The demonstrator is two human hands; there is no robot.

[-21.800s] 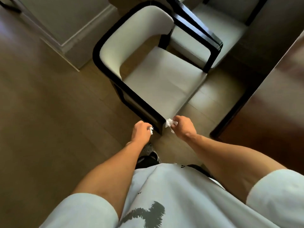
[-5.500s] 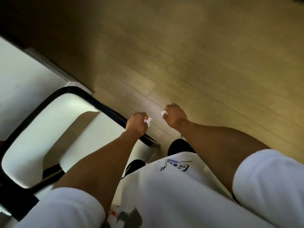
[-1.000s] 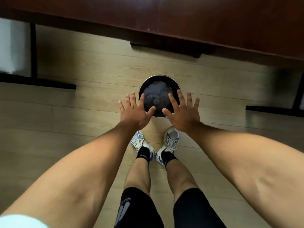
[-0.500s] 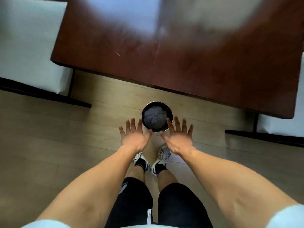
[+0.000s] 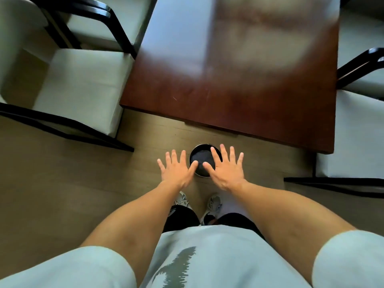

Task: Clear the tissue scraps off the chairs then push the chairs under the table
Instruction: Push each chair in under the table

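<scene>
While held flat over the wooden plank floor (image 5: 62,183), left hand (image 5: 175,172) and right hand (image 5: 226,170) both splayed, fingers apart, gripping nothing, above a small round dark-lined bin (image 5: 200,161). Cream-cushioned, black-framed chair (image 5: 76,86) standing left, seat just beside the glossy red-brown table (image 5: 239,80); matching chair (image 5: 353,134) right, seat bare.

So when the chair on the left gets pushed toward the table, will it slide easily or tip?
The chair will probably slide rather than tip: its black frame runs low and wide along the wood floor, which looks smooth. It seems fairly heavy, with a thick padded seat. Both hands are open and free for it.
</scene>
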